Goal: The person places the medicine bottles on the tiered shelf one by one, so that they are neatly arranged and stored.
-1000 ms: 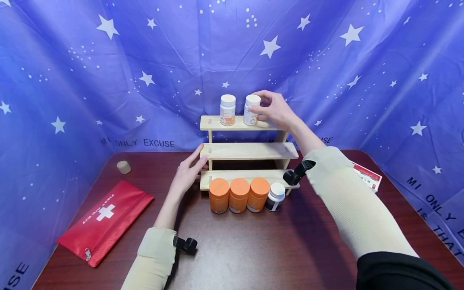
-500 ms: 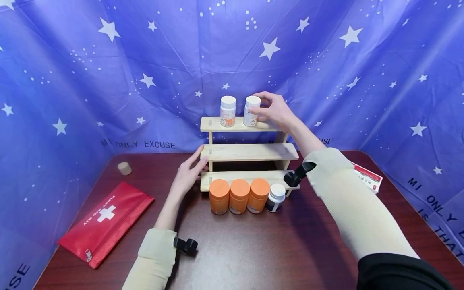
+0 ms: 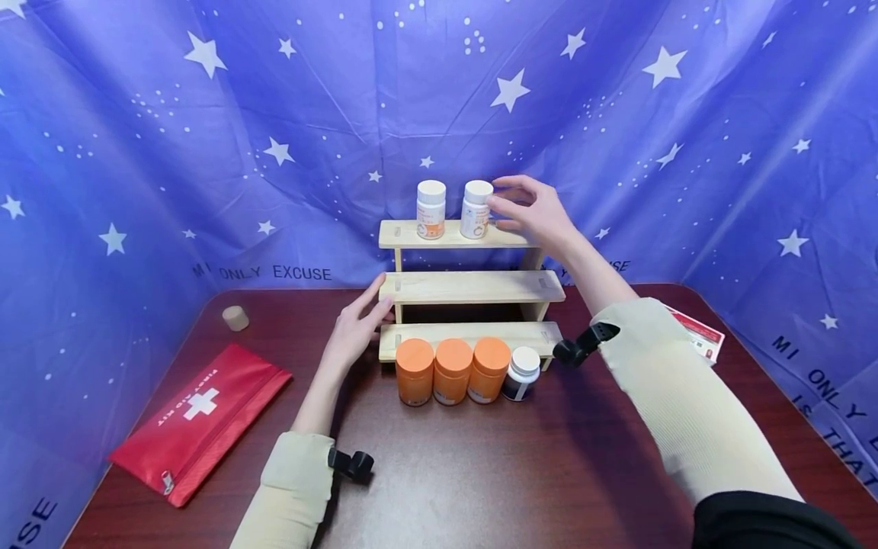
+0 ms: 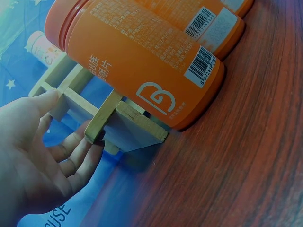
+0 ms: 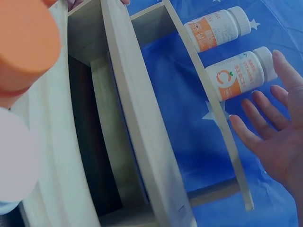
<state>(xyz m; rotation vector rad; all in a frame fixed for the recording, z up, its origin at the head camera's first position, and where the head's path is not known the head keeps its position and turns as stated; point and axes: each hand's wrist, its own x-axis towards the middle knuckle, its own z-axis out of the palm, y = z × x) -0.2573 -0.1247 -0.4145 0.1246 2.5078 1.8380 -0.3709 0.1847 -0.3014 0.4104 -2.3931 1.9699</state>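
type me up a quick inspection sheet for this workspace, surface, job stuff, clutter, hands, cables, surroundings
Surface: dark red table; three orange jars and a dark bottle with a white cap stand in front of the wooden rack
Job's things: three-tier rack, two white bottles upright on its top tier
Clutter: red first aid pouch, small beige cylinder, red-and-white box partly hidden
Left hand: holds the rack's left end
Right hand: beside the right-hand white bottle, fingers relaxed, contact unclear
Cables: nothing seen
Surroundings: blue star-print curtain
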